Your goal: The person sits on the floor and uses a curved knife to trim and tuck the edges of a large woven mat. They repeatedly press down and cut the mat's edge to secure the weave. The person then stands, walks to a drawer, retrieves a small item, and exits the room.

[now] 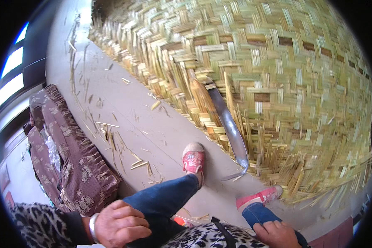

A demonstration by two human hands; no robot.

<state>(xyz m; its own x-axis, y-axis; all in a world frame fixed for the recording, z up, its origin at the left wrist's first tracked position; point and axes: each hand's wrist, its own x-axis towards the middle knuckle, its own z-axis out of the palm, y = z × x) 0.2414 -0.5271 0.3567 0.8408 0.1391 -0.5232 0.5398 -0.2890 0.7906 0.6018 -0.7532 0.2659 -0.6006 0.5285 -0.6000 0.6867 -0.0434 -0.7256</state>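
bamboo mat [277,82] covers grey floor [124,107]; both hands, left [120,223] and right [277,233], rest empty on knees.

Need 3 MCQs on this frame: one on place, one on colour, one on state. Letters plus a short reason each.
1. Where does the curved blade lie?
A. On the edge of the woven bamboo mat
B. On the patterned sofa
C. In the left hand

2. What colour are the shoes?
A. Black
B. Red-pink
C. Green

3. What is the state of the hands?
A. Both grip the blade
B. The left hand and the right hand each rest on a knee, holding nothing
C. Both pull a bamboo strip

Answers:
1 A, the blade rests across the mat's frayed edge, with its tip on the grey floor.
2 B, both shoes show red-pink fabric with pale toes.
3 B, each hand sits on a blue-jeaned leg, with nothing in its fingers.
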